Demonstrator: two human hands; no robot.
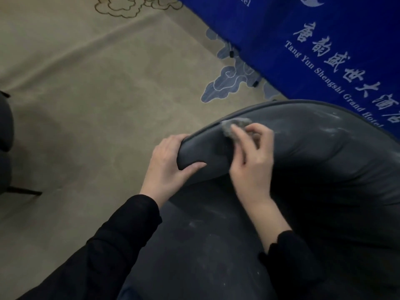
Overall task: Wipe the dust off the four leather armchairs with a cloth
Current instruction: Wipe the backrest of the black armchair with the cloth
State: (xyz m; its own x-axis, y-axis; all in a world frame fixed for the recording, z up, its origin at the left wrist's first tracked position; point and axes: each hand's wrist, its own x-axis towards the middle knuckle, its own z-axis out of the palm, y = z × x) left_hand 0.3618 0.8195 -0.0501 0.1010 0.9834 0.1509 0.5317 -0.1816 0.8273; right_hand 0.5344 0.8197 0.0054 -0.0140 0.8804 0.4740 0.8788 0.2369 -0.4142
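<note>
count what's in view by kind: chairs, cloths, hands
chairs: 2, the armchair being wiped and a dark chair at the left edge
cloths: 1, the grey cloth
hands: 2, left hand and right hand
total: 5

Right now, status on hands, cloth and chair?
Left hand grips armchair arm end. Right hand holds grey cloth against its top rim. Dust streaks on backrest, unwiped. Nothing in the way.
</note>
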